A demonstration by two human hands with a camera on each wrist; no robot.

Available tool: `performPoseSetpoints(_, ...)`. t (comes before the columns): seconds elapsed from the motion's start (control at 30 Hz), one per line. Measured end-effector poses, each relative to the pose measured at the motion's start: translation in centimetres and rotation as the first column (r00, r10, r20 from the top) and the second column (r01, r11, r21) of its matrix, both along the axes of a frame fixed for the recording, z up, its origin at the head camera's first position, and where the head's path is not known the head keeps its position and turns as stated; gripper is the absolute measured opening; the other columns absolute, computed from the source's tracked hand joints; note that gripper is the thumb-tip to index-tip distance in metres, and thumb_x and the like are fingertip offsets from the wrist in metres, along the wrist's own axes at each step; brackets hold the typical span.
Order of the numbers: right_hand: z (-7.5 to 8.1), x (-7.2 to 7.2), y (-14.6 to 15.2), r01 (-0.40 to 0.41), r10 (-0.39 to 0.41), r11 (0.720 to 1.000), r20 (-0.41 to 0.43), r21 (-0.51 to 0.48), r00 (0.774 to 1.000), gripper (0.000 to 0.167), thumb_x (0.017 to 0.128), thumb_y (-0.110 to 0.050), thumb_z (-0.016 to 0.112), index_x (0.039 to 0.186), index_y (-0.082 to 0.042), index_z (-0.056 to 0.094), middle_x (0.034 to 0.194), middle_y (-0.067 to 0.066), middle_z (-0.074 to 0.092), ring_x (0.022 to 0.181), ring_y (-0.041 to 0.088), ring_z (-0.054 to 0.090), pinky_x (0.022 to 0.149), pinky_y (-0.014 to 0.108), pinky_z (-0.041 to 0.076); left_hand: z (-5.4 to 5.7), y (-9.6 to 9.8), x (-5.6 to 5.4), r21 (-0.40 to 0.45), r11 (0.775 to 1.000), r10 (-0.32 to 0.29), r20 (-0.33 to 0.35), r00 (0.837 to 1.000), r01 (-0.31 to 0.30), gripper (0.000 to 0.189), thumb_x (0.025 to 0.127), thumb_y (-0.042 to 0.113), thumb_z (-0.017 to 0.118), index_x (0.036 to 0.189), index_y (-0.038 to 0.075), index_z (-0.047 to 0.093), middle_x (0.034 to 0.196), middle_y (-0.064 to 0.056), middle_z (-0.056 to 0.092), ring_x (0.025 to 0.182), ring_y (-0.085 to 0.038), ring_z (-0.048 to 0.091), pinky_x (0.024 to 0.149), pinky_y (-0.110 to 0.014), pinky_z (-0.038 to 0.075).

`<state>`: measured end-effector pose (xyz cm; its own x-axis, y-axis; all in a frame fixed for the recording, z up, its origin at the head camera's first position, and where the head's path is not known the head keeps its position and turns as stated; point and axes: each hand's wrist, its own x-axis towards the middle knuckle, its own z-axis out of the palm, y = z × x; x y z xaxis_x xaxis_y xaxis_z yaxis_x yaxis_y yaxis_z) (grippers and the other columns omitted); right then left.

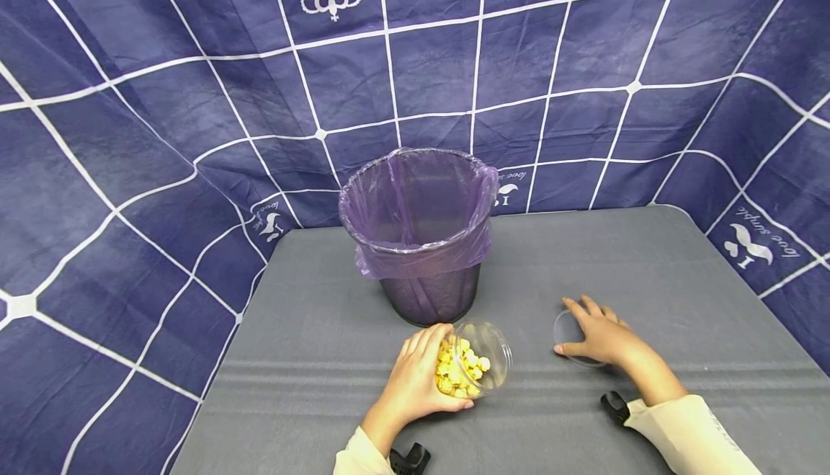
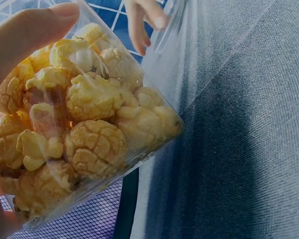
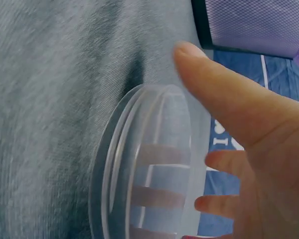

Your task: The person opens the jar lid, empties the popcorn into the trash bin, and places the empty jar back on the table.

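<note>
The popcorn jar [image 1: 476,360], a clear plastic tub with no lid on it, sits low over the grey table [image 1: 648,266] just in front of the mesh wastebasket [image 1: 428,295] lined with a purple bag [image 1: 415,208]. It is tipped well over, its open mouth facing away from the person and toward the right, with the caramel popcorn [image 2: 89,124] heaped against the lower wall.

The likeliest mishap is a spill: with the mouth open and the jar this far off upright, a little more tilt or a jolt could send kernels rolling onto the cloth rather than anywhere contained. The slick plastic wall is a second risk, since the grip comes from one side only and the jar could twist in it. The basket looks light and stands just beyond the jar, so a bump from the jar's rim could shove or tip it.

The left hand [image 1: 418,381] comes in from the near edge, fingers and thumb curled round the jar's body, thumb on top in the wrist view. The right hand [image 1: 599,334] lies well apart to the right, palm down, fingers spread and relaxed over the clear lid [image 3: 149,164] resting on the table; it touches the lid without gripping it.
</note>
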<state>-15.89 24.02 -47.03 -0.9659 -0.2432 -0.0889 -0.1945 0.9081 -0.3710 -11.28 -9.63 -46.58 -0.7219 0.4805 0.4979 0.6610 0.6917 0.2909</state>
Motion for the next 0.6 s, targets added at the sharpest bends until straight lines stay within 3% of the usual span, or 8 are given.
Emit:
performPoseSetpoints(0.17,0.5,-0.9,-0.5,-0.018,0.012,0.999,-0.132,-0.051,0.991,0.074,0.079,-0.042,0.063,0.13,0.004,0.035,0.127,0.036,0.031,0.109,0.058,0.031,0.08,0.069,0.027,0.2,0.0,0.1,-0.001,1.0,0.004,0.011,1.0,-0.004,0.105,0.045,0.06,0.077,0.128,0.008,0.04,0.122,-0.003,0.046,0.114,-0.018,0.043,0.092,-0.034,0.035)
performPoseSetpoints(0.33,2.0,-1.7,-1.4,-0.037,-0.002,0.987,-0.242,-0.154,0.97,0.061,0.086,-0.03,0.058,0.129,0.007,0.036,0.126,0.033,0.036,0.113,0.052,0.034,0.086,0.063,0.027,0.1,-0.1,0.0,0.007,1.0,0.001,-0.016,1.0,-0.001,0.106,0.043,0.06,0.077,0.127,0.007,0.04,0.122,-0.003,0.046,0.112,-0.019,0.044,0.09,-0.035,0.037)
performPoseSetpoints(0.6,5.4,-2.7,-3.3,-0.079,-0.059,0.922,-0.34,-0.378,0.938,0.048,0.09,-0.021,0.052,0.127,0.006,0.039,0.124,0.029,0.041,0.112,0.045,0.039,0.089,0.056,0.032,-0.1,-0.1,0.1,0.002,1.0,0.009,-0.01,1.0,-0.009,0.107,0.042,0.06,0.077,0.127,0.007,0.04,0.122,-0.004,0.046,0.112,-0.019,0.044,0.09,-0.034,0.037)
